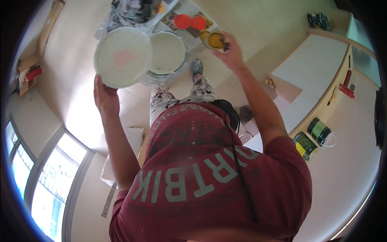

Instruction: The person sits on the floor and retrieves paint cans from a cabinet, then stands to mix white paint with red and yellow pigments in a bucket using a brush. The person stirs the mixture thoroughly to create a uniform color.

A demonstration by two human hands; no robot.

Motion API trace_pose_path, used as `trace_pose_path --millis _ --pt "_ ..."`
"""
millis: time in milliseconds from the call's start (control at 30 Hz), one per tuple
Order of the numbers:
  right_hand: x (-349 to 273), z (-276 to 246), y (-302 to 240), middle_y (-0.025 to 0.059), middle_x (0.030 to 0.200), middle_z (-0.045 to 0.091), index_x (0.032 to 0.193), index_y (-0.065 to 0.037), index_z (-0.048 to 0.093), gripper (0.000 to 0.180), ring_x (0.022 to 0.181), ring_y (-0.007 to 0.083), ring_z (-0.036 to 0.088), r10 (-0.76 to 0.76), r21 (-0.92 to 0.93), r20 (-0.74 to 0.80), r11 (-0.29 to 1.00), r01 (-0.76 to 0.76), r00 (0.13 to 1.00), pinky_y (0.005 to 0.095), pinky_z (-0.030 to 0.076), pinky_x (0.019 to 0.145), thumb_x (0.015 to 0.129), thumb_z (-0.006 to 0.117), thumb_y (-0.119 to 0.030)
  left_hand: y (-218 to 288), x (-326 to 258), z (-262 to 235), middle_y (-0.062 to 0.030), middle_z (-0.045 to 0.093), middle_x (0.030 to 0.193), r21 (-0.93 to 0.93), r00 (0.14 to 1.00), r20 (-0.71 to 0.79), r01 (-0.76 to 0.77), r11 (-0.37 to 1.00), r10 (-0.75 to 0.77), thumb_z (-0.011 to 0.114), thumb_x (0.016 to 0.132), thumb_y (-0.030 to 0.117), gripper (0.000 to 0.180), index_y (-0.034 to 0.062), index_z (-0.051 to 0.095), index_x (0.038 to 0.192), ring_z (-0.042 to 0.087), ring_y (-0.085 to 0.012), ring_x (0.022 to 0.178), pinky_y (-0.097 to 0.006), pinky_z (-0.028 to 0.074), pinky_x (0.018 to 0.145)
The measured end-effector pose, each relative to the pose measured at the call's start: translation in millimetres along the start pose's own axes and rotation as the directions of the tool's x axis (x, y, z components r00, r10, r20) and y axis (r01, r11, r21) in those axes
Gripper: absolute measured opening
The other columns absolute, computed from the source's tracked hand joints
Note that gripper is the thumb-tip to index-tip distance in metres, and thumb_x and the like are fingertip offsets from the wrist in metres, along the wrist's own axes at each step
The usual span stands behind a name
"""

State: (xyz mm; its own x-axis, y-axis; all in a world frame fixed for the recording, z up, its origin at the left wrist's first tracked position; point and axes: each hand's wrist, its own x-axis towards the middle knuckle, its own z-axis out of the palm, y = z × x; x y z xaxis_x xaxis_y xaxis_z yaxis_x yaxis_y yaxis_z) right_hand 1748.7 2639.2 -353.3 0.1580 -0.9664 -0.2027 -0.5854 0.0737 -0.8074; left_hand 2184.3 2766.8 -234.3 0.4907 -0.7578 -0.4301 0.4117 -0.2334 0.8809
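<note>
A round white lid [123, 56], with a pink smear on its face, is held at its lower edge by the left hand [105, 96]. The fingers of this hand are closed on the rim, and the lid stands just above the fingertips, tilted so that its flat face is turned to the camera. Just to the right of the lid, and partly behind it, a white paint bucket [167, 53] filled with white paint is seen; it is near the left fingers but it is not touched by them.

A small can of yellow-orange paint [214, 40] is grasped by the right hand [231, 54]. The fingers [227, 39] are curled around the can from its right side, so the can lies at the left of the fingertips and against them. Its open top with the yellow-orange content is visible.

Beyond the right fingers, two red round lids [190, 21] are lying side by side on a sheet of paper [189, 10] on the floor. Crumpled plastic sheeting [125, 14] is spread above the lid and the bucket. Below the right hand, a patterned trouser leg [189, 94] and a shoe [196, 66] of the person are seen. Far to the right of the right arm, a green can [319, 130] and a dark can with yellow [305, 146] are standing near a white board [312, 68].
</note>
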Motion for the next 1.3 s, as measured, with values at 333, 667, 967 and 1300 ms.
trace_pose_path --millis 333,667,967,1300 --pt "35 84 60 0.0141 0.136 0.065 0.145 -0.015 0.055 0.075 0.122 0.0372 0.067 -0.24 -0.02 0.013 0.97 0.241 0.971 0.047 0.057 0.097 0.079 0.088 -0.03 -24 -97 17 -0.014 0.06 0.149 -0.025 0.97 -0.242 -0.006 1.0 0.0 0.049 0.115 0.037 0.051 -0.0026 0.053 0.147 0.058 -0.0245 0.136 -0.043 0.045 0.116" --pt "36 93 49 0.0155 0.138 0.062 0.149 -0.014 0.053 0.075 0.119 0.0391 0.067 -0.134 -0.154 0.045 0.978 0.14 0.99 0.0484 0.056 0.098 0.083 0.085 -0.032 -32 -128 6 -0.0131 0.063 0.145 -0.085 0.97 -0.242 -0.059 0.995 0.037 0.049 0.116 0.036 0.05 -0.0029 0.054 0.146 0.06 -0.0224 0.134 -0.041 0.046 0.115" --pt "52 -84 26 0.0112 0.096 0.073 0.116 -0.003 0.072 0.04 0.092 0.0221 0.07 0.041 0.207 -0.161 0.978 -0.007 0.986 0.0338 0.055 0.077 0.109 0.055 -0.039 -65 -109 6 -0.0102 0.069 0.136 -0.178 0.977 -0.212 -0.069 0.982 0.03 0.053 0.115 0.031 0.041 -0.001 0.06 0.139 0.066 -0.0196 0.125 -0.038 0.053 0.106" --pt "14 -31 -8 0.004 0.088 0.073 0.115 0.0 0.073 0.024 0.072 0.0086 0.062 -0.014 0.497 0.12 0.867 -0.048 0.993 0.0255 0.052 0.065 0.106 0.068 -0.022 -72 -109 20 -0.0078 0.071 0.13 -0.202 0.981 -0.194 -0.044 0.978 0.004 0.057 0.113 0.031 0.039 0.0006 0.063 0.136 0.068 -0.0169 0.118 -0.035 0.054 0.101"
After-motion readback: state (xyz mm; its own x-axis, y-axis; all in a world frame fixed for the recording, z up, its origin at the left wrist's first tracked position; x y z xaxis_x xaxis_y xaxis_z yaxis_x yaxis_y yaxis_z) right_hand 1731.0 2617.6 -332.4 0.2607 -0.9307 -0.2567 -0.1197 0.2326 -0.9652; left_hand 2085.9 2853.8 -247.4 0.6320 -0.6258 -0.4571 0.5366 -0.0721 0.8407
